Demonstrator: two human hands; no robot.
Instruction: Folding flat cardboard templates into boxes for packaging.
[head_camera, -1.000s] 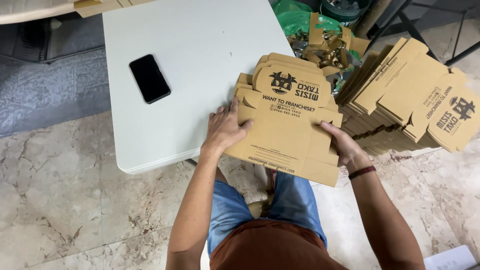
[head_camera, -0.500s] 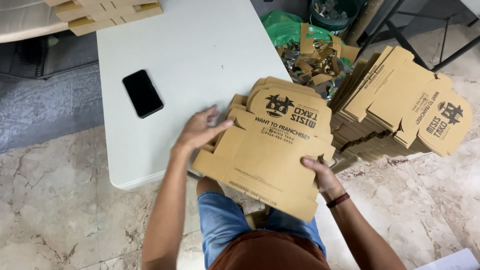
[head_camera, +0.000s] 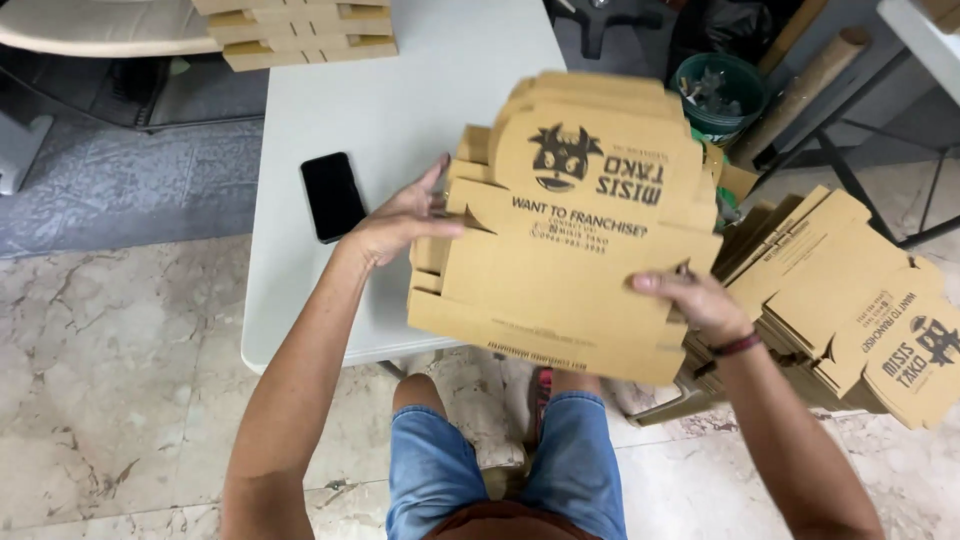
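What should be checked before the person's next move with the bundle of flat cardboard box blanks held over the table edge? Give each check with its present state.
1. Left hand on the left edge of the bundle of flat box blanks: ok, fingers spread against it.
2. Right hand gripping the bundle's lower right side: ok.
3. Blanks squared up in the bundle: not ok, edges are staggered at the top and left.
4. Bare space on the white table under the bundle: ok.
5. Black phone away from the bundle: ok, it lies to the left, apart.
6. Stack of blanks on the right stable: cannot tell, it looks fanned and leaning.
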